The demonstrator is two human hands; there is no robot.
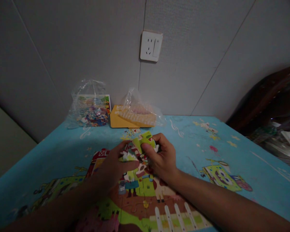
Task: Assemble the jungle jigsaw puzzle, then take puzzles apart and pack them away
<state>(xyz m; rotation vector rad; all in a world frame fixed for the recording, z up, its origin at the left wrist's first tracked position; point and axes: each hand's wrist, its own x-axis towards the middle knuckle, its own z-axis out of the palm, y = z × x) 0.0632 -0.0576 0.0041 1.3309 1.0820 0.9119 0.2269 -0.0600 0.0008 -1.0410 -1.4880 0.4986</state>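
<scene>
A colourful farm jigsaw puzzle (145,199) lies partly assembled on a blue cartoon-print tablecloth (232,151). My left hand (113,167) rests on the puzzle's upper part, its fingers closed around loose puzzle pieces (132,151). My right hand (163,158) meets it from the right, its fingers pinched on a green puzzle piece (146,139) at the top of the same bunch. Both hands hold the pieces together just above the puzzle's far edge.
Against the grey wall stand a clear plastic bag with puzzle pieces (91,108) and a yellow box under another plastic bag (135,116). A white socket (151,46) is on the wall. A dark rounded object (270,100) sits at the right.
</scene>
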